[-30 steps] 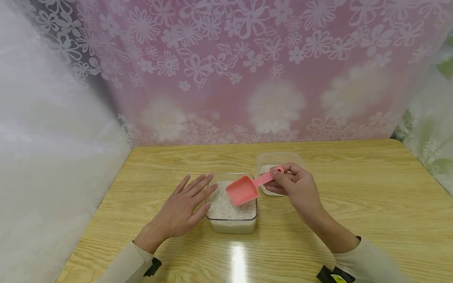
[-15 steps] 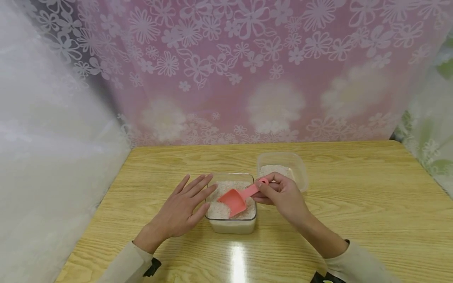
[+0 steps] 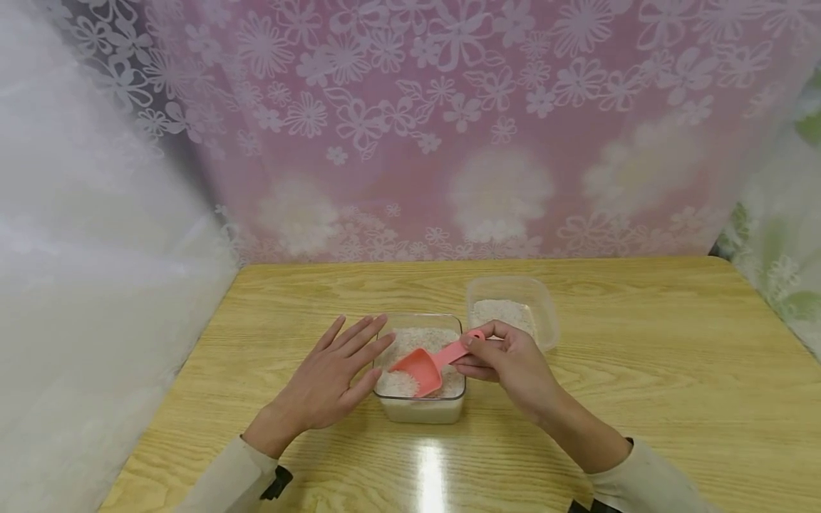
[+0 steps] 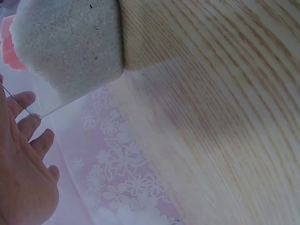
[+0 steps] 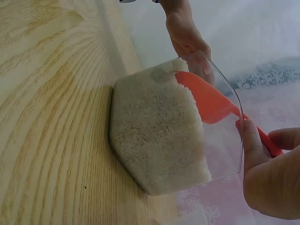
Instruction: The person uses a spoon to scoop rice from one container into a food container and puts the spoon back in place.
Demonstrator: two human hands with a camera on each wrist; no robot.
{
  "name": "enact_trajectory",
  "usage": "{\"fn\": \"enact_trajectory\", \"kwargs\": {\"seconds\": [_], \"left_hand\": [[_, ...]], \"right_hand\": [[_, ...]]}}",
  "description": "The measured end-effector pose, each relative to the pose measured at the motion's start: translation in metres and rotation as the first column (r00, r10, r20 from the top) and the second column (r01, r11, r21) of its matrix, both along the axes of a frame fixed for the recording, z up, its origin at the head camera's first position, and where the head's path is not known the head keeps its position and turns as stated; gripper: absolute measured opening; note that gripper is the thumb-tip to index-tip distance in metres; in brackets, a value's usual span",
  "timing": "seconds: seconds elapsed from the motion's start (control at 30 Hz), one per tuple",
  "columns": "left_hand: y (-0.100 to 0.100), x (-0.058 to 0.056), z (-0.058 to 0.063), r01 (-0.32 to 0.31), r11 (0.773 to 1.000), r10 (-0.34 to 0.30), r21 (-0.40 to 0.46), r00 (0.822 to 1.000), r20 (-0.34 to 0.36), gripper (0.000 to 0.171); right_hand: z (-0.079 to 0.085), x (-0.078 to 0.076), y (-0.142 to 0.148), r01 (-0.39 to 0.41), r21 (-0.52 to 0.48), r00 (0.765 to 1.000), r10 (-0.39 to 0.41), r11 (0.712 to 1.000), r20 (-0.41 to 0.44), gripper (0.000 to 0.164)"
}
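A clear square container (image 3: 420,410) filled with rice (image 5: 154,126) stands on the table in the middle of the head view. My right hand (image 3: 513,363) pinches the handle of a pink scoop (image 3: 425,370) over the container's right rim. In the right wrist view the scoop's tip dips into the rice inside the clear wall. Some rice lies at the scoop's front lip. My left hand (image 3: 330,377) rests at the container's left rim, fingers straight and spread. In the left wrist view its fingertips (image 4: 29,123) meet the rim.
Behind and to the right stands a second, clear plastic container (image 3: 545,313) with a smaller amount of rice in it. The wooden table (image 3: 641,320) ends at a pink flowered curtain (image 3: 410,178) at the back; a whitish sheet (image 3: 96,285) hangs at the left.
My right hand has moved left and down, bringing the scoop from above the container into the rice. Rice now heaps at its lip. The left hand has stayed in place.
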State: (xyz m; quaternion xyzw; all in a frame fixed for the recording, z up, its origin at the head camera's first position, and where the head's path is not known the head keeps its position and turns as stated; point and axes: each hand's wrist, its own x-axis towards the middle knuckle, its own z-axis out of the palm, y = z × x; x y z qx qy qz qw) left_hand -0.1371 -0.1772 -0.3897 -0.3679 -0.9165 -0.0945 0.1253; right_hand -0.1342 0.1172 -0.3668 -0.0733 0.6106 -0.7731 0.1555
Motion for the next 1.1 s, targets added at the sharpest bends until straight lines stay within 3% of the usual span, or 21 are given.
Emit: {"fn": "enact_trajectory", "kwargs": {"seconds": [0.43, 0.67, 0.87, 1.1], "left_hand": [[0.001, -0.001, 0.000, -0.002, 1.000, 0.002, -0.002, 1.000, 0.007, 0.051], [0.001, -0.002, 0.000, 0.003, 1.000, -0.003, 0.001, 1.000, 0.000, 0.051], [0.001, 0.000, 0.000, 0.003, 1.000, -0.003, 0.002, 1.000, 0.006, 0.051], [0.000, 0.000, 0.000, 0.002, 1.000, -0.002, 0.006, 1.000, 0.005, 0.051]], "right_hand": [[0.000, 0.005, 0.002, 0.045, -0.062, 0.997, -0.040, 0.997, 0.071, 0.018], [-0.002, 0.005, 0.005, 0.099, -0.174, 0.982, -0.068, 0.980, 0.177, 0.013], [-0.005, 0.005, 0.013, 0.079, -0.276, 0.974, -0.015, 0.958, 0.226, 0.010], [-0.006, 0.004, 0.023, 0.027, -0.374, 0.980, 0.048, 0.927, 0.191, 0.012]]}}
